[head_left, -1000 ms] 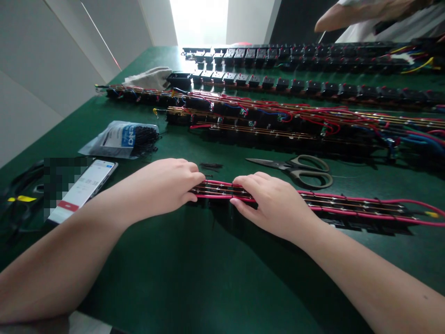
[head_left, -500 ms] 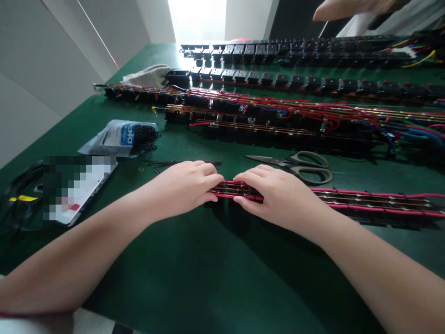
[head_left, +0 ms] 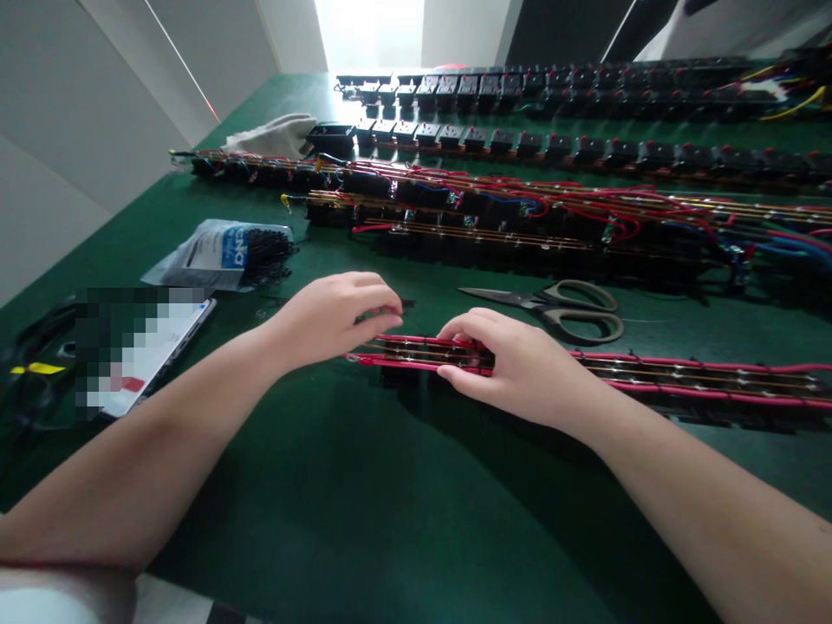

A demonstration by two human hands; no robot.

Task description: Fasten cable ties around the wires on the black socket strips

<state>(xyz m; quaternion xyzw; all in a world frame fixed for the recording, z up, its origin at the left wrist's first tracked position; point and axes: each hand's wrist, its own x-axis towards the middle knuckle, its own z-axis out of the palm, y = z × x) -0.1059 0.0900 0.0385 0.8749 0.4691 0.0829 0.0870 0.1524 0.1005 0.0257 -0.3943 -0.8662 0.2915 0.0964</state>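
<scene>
The wired socket strip point(head_left: 682, 378), a row of black sockets joined by red wires and copper bars, lies lengthwise on the green table point(head_left: 390, 520), right under the person's hands. The right hand point(head_left: 513, 368) grips it close to its left end, fingers curled over the far red wire and thumb against the near side. From that hand the strip runs off to the right, out to the edge of the view.

Just left of the right hand, the left hand point(head_left: 331, 316) hovers slightly above the strip's end. Its thumb and forefinger are pinched together on what looks like a thin black cable tie point(head_left: 406, 303), whose tip pokes out past the fingertips.

Grey-handled scissors point(head_left: 552, 310) lie just beyond the right hand, blades pointing left. Beyond and left of the left hand sits an open bag of black ties point(head_left: 224, 253), and a phone point(head_left: 149, 347) rests beside the left forearm. Further from both hands lie more wired strips point(head_left: 520, 217) in rows, and a white glove point(head_left: 269, 134) at the far left.
</scene>
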